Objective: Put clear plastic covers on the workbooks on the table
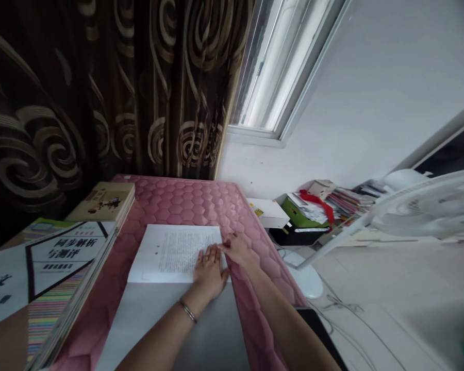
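Note:
An open book [174,252] lies on the pink quilted cover, its white printed page on the far side. Nearer to me spreads a plain grey sheet or inside cover [158,309], joined along a straight line to the printed page. My left hand [210,270] rests flat on the page's right part, fingers stretched out, a bracelet on the wrist. At the page's right edge is my right hand [236,248], its fingers curled and thumb and forefinger pinched at the paper's margin. The palm side of both hands is hidden.
Stacked books [69,257] stand on the left, with a brown-covered book [104,203] behind. A patterned curtain [158,93] hangs at the back. Off the right edge are a white fan [429,201], loose cables [348,306] and a green box of papers [301,214].

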Demonstrator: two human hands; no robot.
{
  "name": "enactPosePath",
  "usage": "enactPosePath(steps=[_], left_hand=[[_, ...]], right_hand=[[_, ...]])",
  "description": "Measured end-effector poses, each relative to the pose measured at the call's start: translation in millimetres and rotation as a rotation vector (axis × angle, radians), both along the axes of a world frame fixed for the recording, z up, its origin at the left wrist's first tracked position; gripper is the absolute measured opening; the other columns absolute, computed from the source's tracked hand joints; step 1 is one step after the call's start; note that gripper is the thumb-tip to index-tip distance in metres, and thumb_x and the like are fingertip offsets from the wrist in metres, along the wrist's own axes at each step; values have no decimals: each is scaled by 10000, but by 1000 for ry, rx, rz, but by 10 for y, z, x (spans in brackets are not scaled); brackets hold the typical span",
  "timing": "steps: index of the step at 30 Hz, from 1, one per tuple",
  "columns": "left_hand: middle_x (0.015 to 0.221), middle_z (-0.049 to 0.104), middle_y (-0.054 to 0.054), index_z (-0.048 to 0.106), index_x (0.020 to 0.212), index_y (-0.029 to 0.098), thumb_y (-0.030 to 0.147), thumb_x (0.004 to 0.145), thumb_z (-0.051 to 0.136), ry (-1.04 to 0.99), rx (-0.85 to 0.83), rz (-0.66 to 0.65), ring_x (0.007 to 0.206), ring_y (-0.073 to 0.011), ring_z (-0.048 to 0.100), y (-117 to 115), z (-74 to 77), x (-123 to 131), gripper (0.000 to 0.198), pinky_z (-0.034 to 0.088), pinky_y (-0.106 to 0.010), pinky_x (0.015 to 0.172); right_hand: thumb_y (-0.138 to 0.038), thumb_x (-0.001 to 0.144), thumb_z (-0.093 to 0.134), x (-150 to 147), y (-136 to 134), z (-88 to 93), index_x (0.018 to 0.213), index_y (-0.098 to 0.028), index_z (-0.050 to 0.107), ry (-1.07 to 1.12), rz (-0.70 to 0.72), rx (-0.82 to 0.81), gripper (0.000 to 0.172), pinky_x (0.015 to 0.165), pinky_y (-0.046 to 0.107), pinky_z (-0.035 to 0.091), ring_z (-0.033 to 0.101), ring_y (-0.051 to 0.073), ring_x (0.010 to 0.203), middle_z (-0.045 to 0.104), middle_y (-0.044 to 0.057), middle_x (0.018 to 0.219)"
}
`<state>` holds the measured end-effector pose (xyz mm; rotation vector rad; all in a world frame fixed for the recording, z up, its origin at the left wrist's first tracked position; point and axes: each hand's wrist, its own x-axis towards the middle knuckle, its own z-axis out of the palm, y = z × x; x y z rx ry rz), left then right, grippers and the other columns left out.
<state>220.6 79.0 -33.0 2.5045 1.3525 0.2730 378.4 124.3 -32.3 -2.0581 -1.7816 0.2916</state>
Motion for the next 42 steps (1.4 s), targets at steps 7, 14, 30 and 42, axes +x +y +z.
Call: enactPosePath(steps=[7, 14, 30, 42], left_hand=[[1582, 220, -111, 303, 1490, 112, 464, 918, 332, -14, -19, 4, 1469, -241, 166, -21, -32, 2, 672, 105, -455, 1205], [1583, 213, -122, 294, 1492, 106, 478, 922, 334, -28, -15, 3, 1468, -239, 168, -27, -21, -26, 682, 96, -451, 1207], [1579, 254, -117, 444, 1421, 217, 471, 906, 401, -75, 7, -17, 1461, -265, 196, -42, -12, -34, 576, 131, -487, 1190], [1576, 251, -124, 429, 1427, 163, 418, 918, 360, -101, 3, -25, 1460, -257, 201, -21, -50, -61, 574, 128, -473, 1197]], right_hand=[[-491, 783, 661, -20, 514, 87, 1001, -133, 679, -97, -196, -92, 420, 884, 382, 421, 580, 310, 1094, 638, 183, 1129], [-513, 825, 607, -61, 525, 127, 1066, -129, 655, -128, -199, -106, 456, 905, 381, 405, 533, 311, 1163, 593, 187, 1219], [-574, 768, 644, -10, 381, 159, 1069, -139, 664, -115, -239, -147, 530, 870, 407, 439, 565, 335, 1131, 633, 191, 1170], [-413, 883, 527, -236, 322, 213, 1230, -92, 591, -188, -239, -65, 477, 965, 434, 390, 480, 346, 1237, 543, 234, 1314]])
